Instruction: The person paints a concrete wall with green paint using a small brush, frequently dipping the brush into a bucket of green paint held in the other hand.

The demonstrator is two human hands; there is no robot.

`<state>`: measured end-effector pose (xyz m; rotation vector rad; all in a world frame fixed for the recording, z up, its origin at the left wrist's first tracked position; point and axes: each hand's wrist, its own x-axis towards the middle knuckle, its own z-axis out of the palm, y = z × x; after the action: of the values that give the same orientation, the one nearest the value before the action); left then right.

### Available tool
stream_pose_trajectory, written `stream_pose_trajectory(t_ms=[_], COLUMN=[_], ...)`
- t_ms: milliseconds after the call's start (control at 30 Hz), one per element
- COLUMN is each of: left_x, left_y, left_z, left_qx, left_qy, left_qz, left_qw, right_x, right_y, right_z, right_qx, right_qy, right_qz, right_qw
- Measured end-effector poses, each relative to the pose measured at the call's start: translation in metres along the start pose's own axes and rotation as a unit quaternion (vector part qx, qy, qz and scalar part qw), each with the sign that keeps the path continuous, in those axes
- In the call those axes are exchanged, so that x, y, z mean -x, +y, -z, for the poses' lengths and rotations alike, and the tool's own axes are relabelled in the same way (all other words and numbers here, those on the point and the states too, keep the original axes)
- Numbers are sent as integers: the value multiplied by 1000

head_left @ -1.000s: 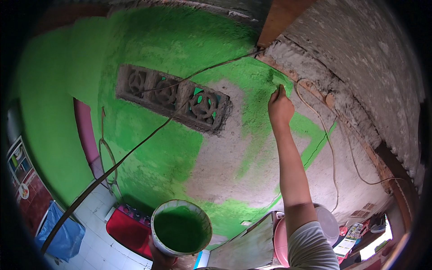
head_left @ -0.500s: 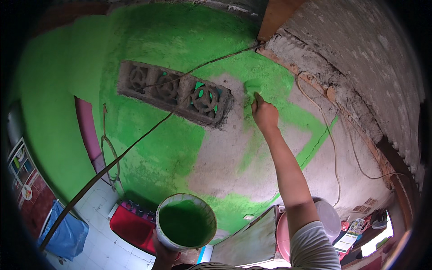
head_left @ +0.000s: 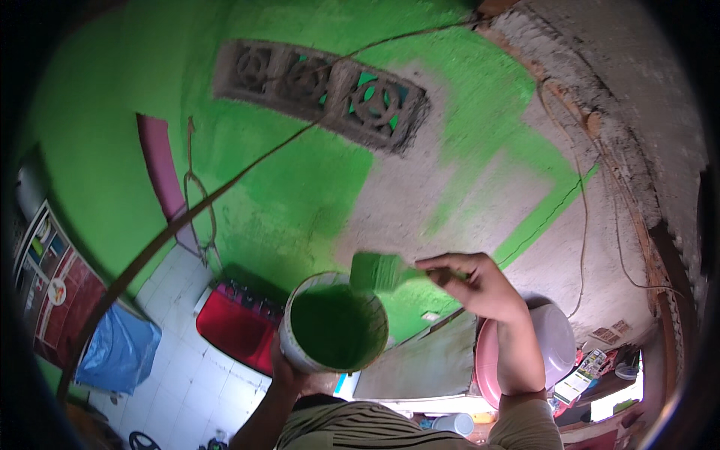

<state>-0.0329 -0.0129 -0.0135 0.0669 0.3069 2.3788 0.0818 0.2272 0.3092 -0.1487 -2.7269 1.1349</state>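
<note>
My right hand (head_left: 480,283) grips the handle of a wide paintbrush (head_left: 377,271), its bristles coated in green paint. The brush is held over the right rim of a white bucket (head_left: 295,343) that has green paint inside. Around the bucket's lower left side, my left hand (head_left: 283,367) supports it, its fingers partly hidden behind the bucket. Ahead stands a wall (head_left: 281,217) with green painted areas and bare greyish patches, some streaked thinly with green.
A vent block (head_left: 322,90) is set in the wall, and a dark cable (head_left: 247,169) crosses in front. Below are a red bin-like object (head_left: 236,322), a blue plastic sheet (head_left: 120,349), a grey panel (head_left: 420,364) and a pink basin (head_left: 489,360). A thin cord (head_left: 583,225) hangs at right.
My right hand has come down from the wall beside the vent block to the bucket, bringing the brush along. The view has shifted, so the wall sits higher in it.
</note>
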Motion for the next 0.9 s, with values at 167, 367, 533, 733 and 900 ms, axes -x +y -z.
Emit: stream_pose_trajectory(t_ms=[167,367,533,733,900], left_x=[1,2,5,3,0], left_y=[1,-6,-12,-11,-1], left_z=[0,-9,-8,0,10], left_qx=[-14,26,35,21,4], left_qy=[13,58,63,51,55], left_qz=[40,60,47,63,67], left_qw=[999,996,996,997,996], right_x=[-2,-37,-42,-38,-20], right_y=[1,42,41,43,27], right_z=[-64,-135,-156,-147,-113], right_qx=[201,361,349,356,177], right_qy=[-97,-179,-260,-228,-73], right_qz=[39,54,14,40,109], right_qw=[974,914,900,905,975])
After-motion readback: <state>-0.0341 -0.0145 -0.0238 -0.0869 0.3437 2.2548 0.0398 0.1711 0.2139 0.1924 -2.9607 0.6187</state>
